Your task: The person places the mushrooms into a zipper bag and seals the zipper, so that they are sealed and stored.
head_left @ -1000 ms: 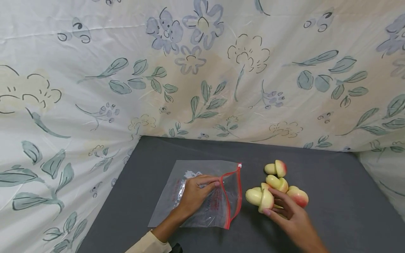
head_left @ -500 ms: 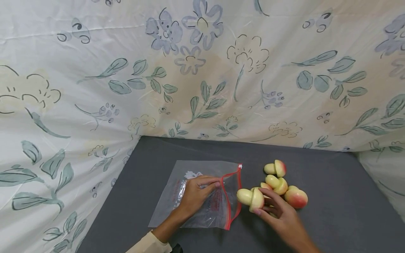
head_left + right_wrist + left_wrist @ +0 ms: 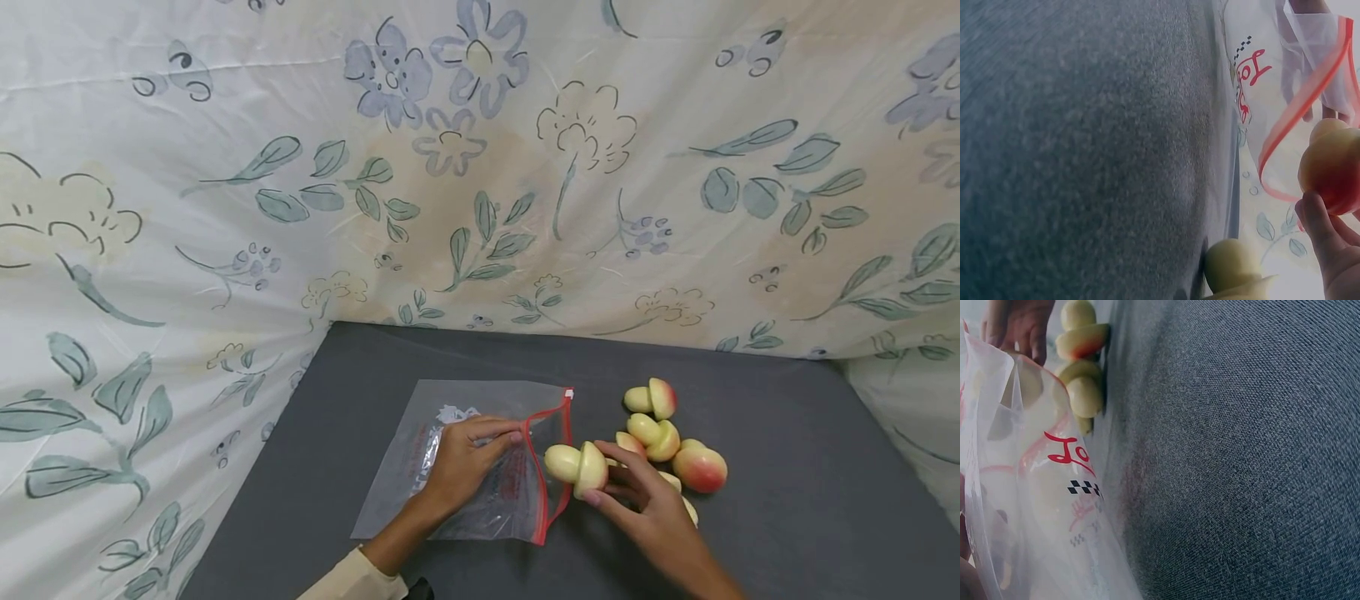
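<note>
A clear zip bag with a red zip edge lies on the dark cloth, its mouth facing right and held apart. My left hand pinches the upper layer near that mouth. Between thumb and fingers, my right hand grips a pale yellow toy mushroom by its cap, stem pointing left. The stem overlaps the red-edged opening in the head view. Seen from the right wrist, the cap has a red blush and sits right at the bag's mouth. Part of the bag is hidden under my left hand.
Several similar toy mushrooms lie right of the bag, among them one at the back, one in the middle and a redder one. Others are partly behind my right hand. A floral curtain encloses the dark cloth.
My right hand has carried the toy mushroom left from beside the other mushrooms to the bag's mouth. The left hand and bag have stayed nearly still.
</note>
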`<state>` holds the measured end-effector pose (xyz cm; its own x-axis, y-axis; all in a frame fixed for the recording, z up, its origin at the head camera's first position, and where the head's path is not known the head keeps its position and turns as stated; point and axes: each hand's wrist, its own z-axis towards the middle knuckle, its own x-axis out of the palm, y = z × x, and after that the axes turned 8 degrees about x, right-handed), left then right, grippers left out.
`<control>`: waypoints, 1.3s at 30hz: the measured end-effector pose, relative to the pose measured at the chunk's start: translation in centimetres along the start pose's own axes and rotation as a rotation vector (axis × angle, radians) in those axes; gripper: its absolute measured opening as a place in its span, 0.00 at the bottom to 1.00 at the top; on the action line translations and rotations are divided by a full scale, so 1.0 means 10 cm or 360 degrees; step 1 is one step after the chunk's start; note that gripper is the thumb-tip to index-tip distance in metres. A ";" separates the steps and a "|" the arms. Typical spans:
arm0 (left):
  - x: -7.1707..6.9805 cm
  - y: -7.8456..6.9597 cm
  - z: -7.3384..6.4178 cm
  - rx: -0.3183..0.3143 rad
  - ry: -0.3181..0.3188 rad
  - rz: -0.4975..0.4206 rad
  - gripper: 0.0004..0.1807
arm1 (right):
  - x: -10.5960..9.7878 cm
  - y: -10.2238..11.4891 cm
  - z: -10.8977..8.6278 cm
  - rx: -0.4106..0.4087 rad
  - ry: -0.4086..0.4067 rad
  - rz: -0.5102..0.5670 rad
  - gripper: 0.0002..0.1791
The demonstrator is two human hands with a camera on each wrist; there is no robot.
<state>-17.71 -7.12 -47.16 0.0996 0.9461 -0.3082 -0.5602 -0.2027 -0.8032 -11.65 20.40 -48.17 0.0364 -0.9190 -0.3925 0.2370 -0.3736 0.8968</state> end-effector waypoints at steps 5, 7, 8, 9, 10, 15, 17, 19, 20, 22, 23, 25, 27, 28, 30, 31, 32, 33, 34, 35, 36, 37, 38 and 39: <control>-0.01 -0.01 0.00 -0.0006 -0.0007 -0.0006 0.10 | 0.06 0.01 0.01 0.0033 0.0023 0.0027 0.33; -0.01 -0.02 0.00 -0.0002 -0.0013 -0.0007 0.10 | 0.08 0.00 0.02 0.0035 0.0027 0.0039 0.33; -0.01 -0.02 0.01 -0.0005 -0.0014 -0.0006 0.10 | 0.08 0.00 0.02 0.0036 0.0027 0.0039 0.33; -0.01 -0.02 0.01 -0.0005 -0.0017 -0.0005 0.10 | 0.09 0.01 0.02 0.0038 0.0024 0.0036 0.33; -0.01 -0.02 0.01 -0.0007 -0.0019 -0.0004 0.10 | 0.09 0.01 0.02 0.0043 0.0023 0.0033 0.33; -0.02 -0.03 0.02 -0.0006 -0.0028 -0.0005 0.10 | 0.11 0.00 0.03 0.0057 0.0016 -0.0004 0.32; -0.01 -0.03 0.03 0.0007 -0.0035 -0.0011 0.10 | 0.12 0.00 0.03 0.0045 0.0014 -0.0016 0.32; -0.01 -0.03 0.03 0.0022 -0.0040 -0.0016 0.10 | 0.13 0.00 0.04 0.0028 0.0014 -0.0010 0.32; -0.01 -0.03 0.03 0.0030 -0.0042 -0.0017 0.10 | 0.13 -0.01 0.05 0.0023 0.0013 -0.0007 0.32; -0.01 -0.02 0.04 0.0042 -0.0046 -0.0018 0.10 | 0.14 -0.01 0.05 0.0018 0.0013 0.0005 0.32; -0.01 -0.02 0.04 0.0043 -0.0047 -0.0018 0.10 | 0.14 -0.01 0.06 0.0017 0.0011 0.0010 0.32; 0.00 -0.02 0.04 0.0045 -0.0047 -0.0018 0.10 | 0.14 -0.01 0.06 0.0018 0.0005 0.0009 0.32; 0.00 -0.02 0.04 0.0046 -0.0050 -0.0019 0.10 | 0.15 -0.01 0.06 0.0018 0.0002 0.0008 0.32; 0.00 -0.02 0.04 0.0047 -0.0051 -0.0020 0.10 | 0.15 -0.02 0.07 0.0014 0.0001 0.0008 0.31; 0.00 -0.02 0.04 0.0049 -0.0051 -0.0023 0.10 | 0.15 -0.02 0.07 0.0010 0.0002 0.0022 0.32; 0.00 -0.02 0.04 0.0049 -0.0053 -0.0025 0.10 | 0.16 -0.03 0.07 0.0004 0.0004 0.0033 0.32; 0.00 -0.02 0.04 0.0048 -0.0053 -0.0029 0.10 | 0.16 -0.03 0.08 0.0000 0.0005 0.0044 0.32; 0.00 -0.02 0.04 0.0045 -0.0053 -0.0033 0.10 | 0.16 -0.03 0.08 -0.0005 0.0005 0.0057 0.32; 0.00 -0.02 0.04 0.0044 -0.0055 -0.0035 0.10 | 0.16 -0.02 0.08 -0.0019 0.0004 0.0061 0.32; 0.00 -0.02 0.04 0.0039 -0.0055 -0.0037 0.10 | 0.17 -0.02 0.08 -0.0032 0.0003 0.0064 0.32; 0.00 -0.03 0.04 0.0033 -0.0056 -0.0038 0.10 | 0.17 -0.02 0.08 -0.0046 0.0002 0.0066 0.32; 0.00 -0.03 0.04 0.0028 -0.0056 -0.0041 0.10 | 0.17 -0.02 0.08 -0.0061 0.0000 0.0067 0.32; 0.00 -0.03 0.04 0.0024 -0.0057 -0.0043 0.10 | 0.17 -0.01 0.08 -0.0077 0.0000 0.0065 0.32; 0.00 -0.03 0.04 0.0028 -0.0062 -0.0048 0.10 | 0.17 -0.01 0.07 -0.0089 -0.0001 0.0067 0.32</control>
<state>-17.91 -6.96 -46.74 0.0845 0.9610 -0.2635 -0.5718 -0.1698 -0.8027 -12.31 18.78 -48.74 0.0469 -0.9339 -0.3544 0.2892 -0.3269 0.8997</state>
